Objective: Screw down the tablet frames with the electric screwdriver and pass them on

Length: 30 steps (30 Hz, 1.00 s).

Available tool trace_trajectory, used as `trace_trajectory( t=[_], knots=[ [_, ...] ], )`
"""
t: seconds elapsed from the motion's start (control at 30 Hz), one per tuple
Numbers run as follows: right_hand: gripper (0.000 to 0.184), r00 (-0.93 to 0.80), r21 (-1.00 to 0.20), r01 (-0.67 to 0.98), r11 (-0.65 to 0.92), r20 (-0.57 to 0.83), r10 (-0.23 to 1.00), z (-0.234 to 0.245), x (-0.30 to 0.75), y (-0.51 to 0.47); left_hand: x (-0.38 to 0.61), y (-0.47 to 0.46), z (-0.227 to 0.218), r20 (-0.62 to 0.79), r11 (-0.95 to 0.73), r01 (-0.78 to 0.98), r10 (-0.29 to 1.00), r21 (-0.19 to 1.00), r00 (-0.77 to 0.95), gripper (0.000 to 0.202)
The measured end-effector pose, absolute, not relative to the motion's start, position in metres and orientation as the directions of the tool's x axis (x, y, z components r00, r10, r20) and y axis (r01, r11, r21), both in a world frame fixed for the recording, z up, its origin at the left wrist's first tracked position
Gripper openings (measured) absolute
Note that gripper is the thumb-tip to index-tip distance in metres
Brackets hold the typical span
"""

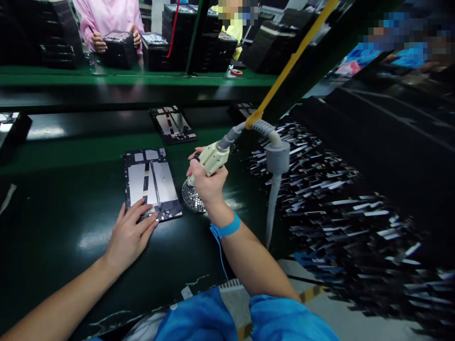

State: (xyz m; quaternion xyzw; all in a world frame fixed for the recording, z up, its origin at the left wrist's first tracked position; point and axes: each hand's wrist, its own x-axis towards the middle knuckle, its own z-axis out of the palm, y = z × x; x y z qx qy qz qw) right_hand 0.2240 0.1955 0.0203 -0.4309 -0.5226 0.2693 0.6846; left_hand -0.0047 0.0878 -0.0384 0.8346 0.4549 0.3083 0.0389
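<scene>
A tablet-sized device [167, 177] without its cover, with silvery battery panels and a dark frame, lies flat on the dark green work surface [71, 213]. My left hand [131, 229] rests on its lower edge, fingers stretched out and spread. To the right of the device, my right hand [209, 184] is wrapped around a cream hand-held tool [215, 158] with a grey hose. Below the tool shows a round perforated metal disc [194, 198], partly hidden by my hand; I cannot tell whether it belongs to the tool. A blue wrist strap [227, 227] circles my right wrist.
Another opened device [173, 124] lies farther back. A yellow strap [295, 59] holds up the hose [274, 189]. On the right stand dense rows of dark, thin parts [341, 213]. Across the bench, a person in pink [110, 19] holds a dark stack [119, 49].
</scene>
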Motion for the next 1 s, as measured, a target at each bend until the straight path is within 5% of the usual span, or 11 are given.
trace_trajectory(
  t=[0.77,1.0],
  knots=[
    [0.024,0.309,-0.863,0.162,0.479,0.506,0.806,0.004,0.220,0.209,-0.005,0.085,-0.037,0.460,-0.588,0.721,0.788,0.366,0.410,0.021],
    [0.018,0.300,-0.833,-0.028,0.553,0.521,0.799,0.041,0.205,0.173,-0.001,0.090,-0.038,0.458,-0.560,0.723,0.808,0.404,0.370,0.020]
  ],
)
